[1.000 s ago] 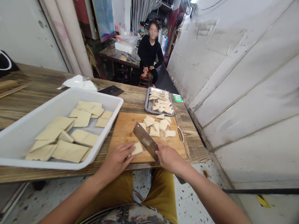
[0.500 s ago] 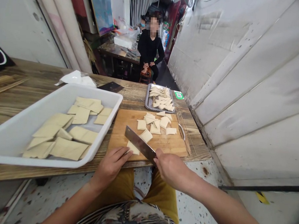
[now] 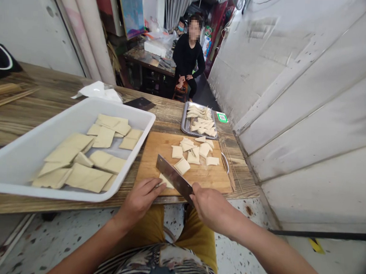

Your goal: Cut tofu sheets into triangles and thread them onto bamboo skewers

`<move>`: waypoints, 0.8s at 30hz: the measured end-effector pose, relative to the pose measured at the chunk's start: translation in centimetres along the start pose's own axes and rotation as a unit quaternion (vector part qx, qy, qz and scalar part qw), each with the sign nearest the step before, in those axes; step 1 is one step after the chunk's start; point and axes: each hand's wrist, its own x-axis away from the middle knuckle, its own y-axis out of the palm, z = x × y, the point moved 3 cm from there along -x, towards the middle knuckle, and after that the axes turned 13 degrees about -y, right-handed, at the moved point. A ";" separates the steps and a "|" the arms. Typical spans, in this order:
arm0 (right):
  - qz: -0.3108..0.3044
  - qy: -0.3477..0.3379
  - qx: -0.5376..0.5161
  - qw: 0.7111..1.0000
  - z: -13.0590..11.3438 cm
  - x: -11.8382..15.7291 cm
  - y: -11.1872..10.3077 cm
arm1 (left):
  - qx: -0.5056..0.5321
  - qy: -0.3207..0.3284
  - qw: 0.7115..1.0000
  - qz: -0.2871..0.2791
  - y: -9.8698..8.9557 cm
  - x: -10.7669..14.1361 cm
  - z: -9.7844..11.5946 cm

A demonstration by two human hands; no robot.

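My right hand is wrapped round the handle of a cleaver, whose blade slants up and left over the wooden cutting board. At the board's near edge, my left hand grips a pale tofu sheet with its fingers, just left of the blade. The blade hides part of that sheet. On the blade's far side lies a cut tofu piece, close against the steel. Several more cut squares are scattered toward the back of the board.
A white plastic tub with larger tofu sheets stands left of the board. Behind it sits a metal tray of skewered pieces. Thin skewers lie at the right, beside the wall. A person sits beyond the table.
The whole view has shifted slightly, so the table things appear a little farther right. Both hands keep their holds, and the cleaver stays in nearly the same place over the sheet.
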 end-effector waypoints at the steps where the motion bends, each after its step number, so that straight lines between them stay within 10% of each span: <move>1: 0.001 0.001 0.000 1.000 0.0 0.0 0.0 | 0.001 0.000 1.000 0.000 0.0 0.0 0.0; 24: -0.006 0.032 -0.010 0.999 -0.1 0.0 1.0 | 0.033 -0.031 0.999 -0.013 0.2 0.0 -0.4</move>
